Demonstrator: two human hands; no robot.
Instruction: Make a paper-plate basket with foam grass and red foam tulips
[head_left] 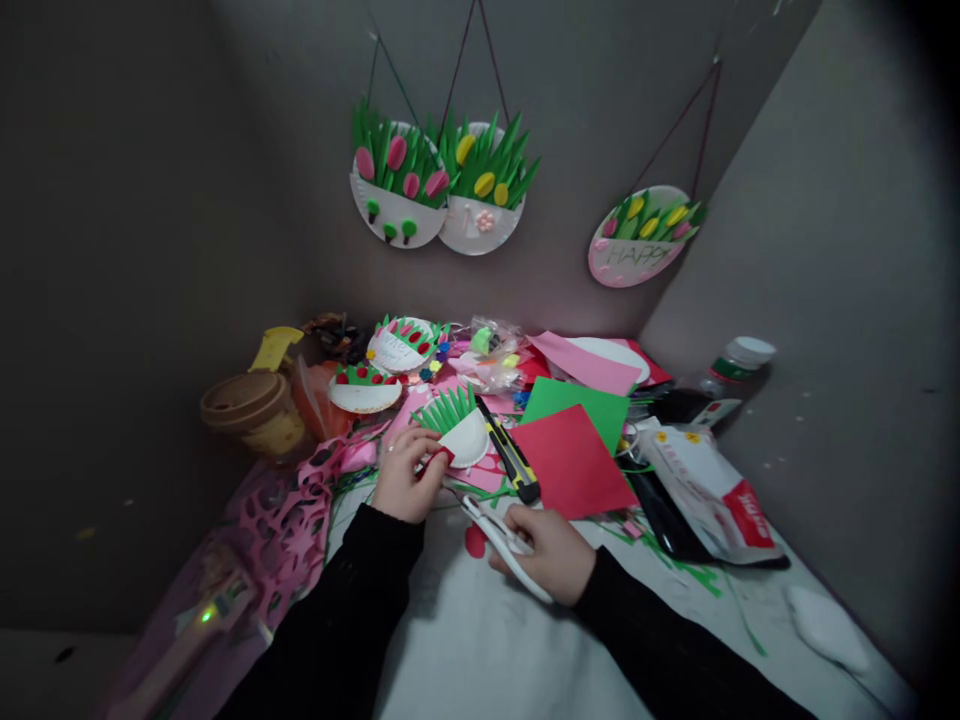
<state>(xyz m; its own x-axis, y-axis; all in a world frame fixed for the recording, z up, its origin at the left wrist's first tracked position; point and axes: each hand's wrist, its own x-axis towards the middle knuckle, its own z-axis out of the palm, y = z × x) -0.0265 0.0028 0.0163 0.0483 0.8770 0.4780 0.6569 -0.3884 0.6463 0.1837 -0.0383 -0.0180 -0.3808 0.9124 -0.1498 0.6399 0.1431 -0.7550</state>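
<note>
My left hand (409, 472) pinches a small piece of red paper (444, 455) between thumb and fingers. In my right hand (546, 548) are white-handled scissors (501, 540), their blades pointing up-left toward the red piece. Whether the blades touch the paper is hard to make out. A red paper cutout (475, 541) lies on the table just left of the scissors. Right behind my left hand sits a white paper-plate piece (468, 440) with green paper grass (448, 408) rising from it. A yellow-and-black utility knife (511, 455) lies beside it, close to red paper (574, 462).
Green paper (574, 402) lies under the red sheet. Pink paper scraps (292, 525) and a brown-lidded cup (255, 405) are on the left. A white-and-red packet (709, 495) and a white-capped bottle (742, 362) stand right. Decorated plates (401, 215) hang on the wall.
</note>
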